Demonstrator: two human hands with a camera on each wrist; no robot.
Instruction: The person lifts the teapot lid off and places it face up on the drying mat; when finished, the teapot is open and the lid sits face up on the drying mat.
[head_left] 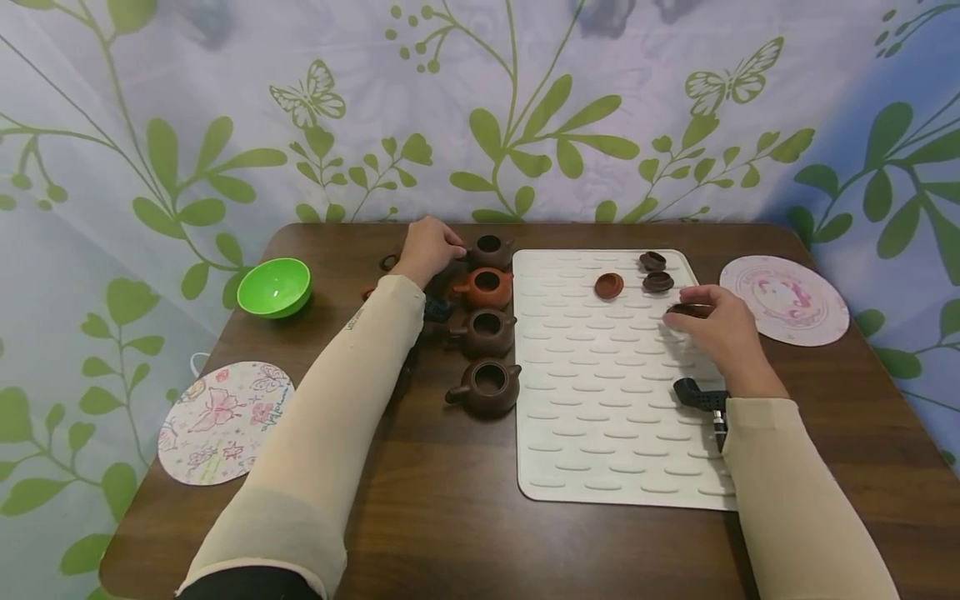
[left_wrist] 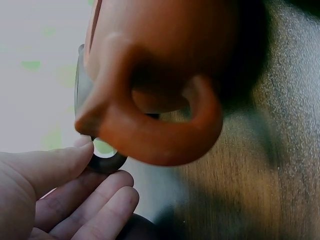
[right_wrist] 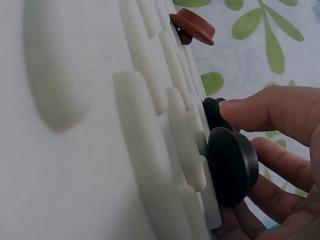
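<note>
At the left, a patterned round mat (head_left: pixel 225 423) is placed in front of a green bowl (head_left: pixel 274 292). The rearmost dark teapot (head_left: pixel 492 257) is pinched at its handle by the left hand (head_left: pixel 427 249). An orange teapot (head_left: pixel 487 302) and two further dark teapots (head_left: pixel 486 347) are aligned nearer, beside the white mat (head_left: pixel 600 442). On it, an orange lid (head_left: pixel 608 286) and two small lids (head_left: pixel 658 285) are laid. A dark lid (head_left: pixel 692 311) is gripped by the right hand (head_left: pixel 727 333).

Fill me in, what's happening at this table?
A person's left hand pinches the rear dark teapot by its handle, while the right hand holds a dark lid at the right side of the white mat. An orange lid and two more dark lids lie there. Alongside, an orange teapot and two more dark teapots stand uncovered too.
</note>
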